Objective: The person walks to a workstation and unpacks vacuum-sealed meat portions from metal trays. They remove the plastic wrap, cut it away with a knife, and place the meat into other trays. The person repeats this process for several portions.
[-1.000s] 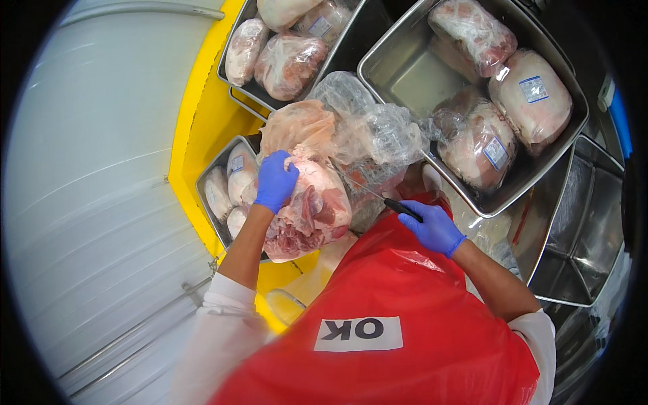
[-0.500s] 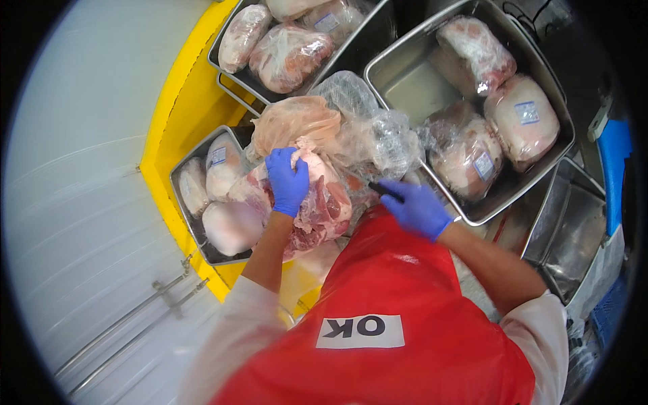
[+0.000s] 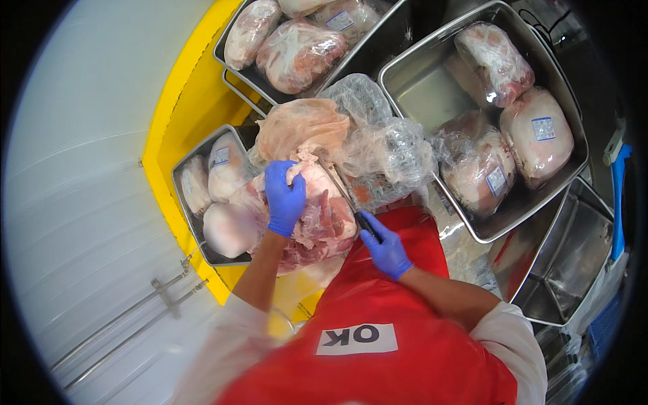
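My left hand [image 3: 285,199], in a blue glove, has its fingers curled on the pale fat at the upper part of a large piece of raw meat [image 3: 320,226]. My right hand [image 3: 386,248], also gloved, is closed round the black handle of a knife [image 3: 369,226]; its long blade runs up and left along the meat's right side. Crumpled clear plastic [image 3: 398,152] and a peach-tinted bag [image 3: 297,125] lie just beyond the meat. My red apron [image 3: 364,297] fills the lower middle.
Steel trays of wrapped meat stand at the left [image 3: 178,192], top [image 3: 223,50] and upper right [image 3: 412,84]. Another steel tray [image 3: 567,250] sits at lower right, beside a blue-handled object [image 3: 617,202]. A yellow ledge [image 3: 162,169] borders a white surface [image 3: 81,148] at left.
My right hand has moved left, turning the knife more upright against the meat's right side. My left hand stays on the fat, and sits somewhat lower in view than half a second ago.
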Demonstrator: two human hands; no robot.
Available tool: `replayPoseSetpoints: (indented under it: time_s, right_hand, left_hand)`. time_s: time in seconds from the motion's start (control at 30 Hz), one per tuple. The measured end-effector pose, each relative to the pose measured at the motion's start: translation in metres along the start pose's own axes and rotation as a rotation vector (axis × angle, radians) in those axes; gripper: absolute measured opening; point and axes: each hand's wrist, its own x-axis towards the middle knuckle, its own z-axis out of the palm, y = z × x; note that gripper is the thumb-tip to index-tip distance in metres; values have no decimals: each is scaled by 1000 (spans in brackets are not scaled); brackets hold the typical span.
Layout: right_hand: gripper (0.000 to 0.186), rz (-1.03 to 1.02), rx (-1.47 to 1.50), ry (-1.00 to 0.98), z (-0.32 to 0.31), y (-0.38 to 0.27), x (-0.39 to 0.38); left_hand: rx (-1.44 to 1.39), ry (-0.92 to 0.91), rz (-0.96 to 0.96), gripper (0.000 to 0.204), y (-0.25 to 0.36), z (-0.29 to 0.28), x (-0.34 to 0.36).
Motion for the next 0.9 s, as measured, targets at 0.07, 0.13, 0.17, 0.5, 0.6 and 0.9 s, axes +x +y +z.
replayPoseSetpoints:
  time_s: [0.07,0.13,0.17,0.5,0.6,0.9]
  right_hand:
    - [45,-45,-91,-25,-34,-13,21]
    - [42,81,-437,-160,-87,-105,50]
    - [40,-130,-565,-101,-115,-91,74]
    - [29,-292,-1215,-217,-153,-242,169]
    - [27,-227,-1027,-226,-186,-202,139]
    - [29,199,-279,198,-251,-83,-7]
  left_hand:
    - [-11,4,31,19,5,-1,1]
    - [-5,-6,29,20,0,-3,-5]
    - [-6,-20,48,20,4,-2,0]
    - [8,-71,108,24,6,-4,-5]
    - [9,-88,105,23,8,-4,-2]
    - [439,-332,223,66,48,19,71]
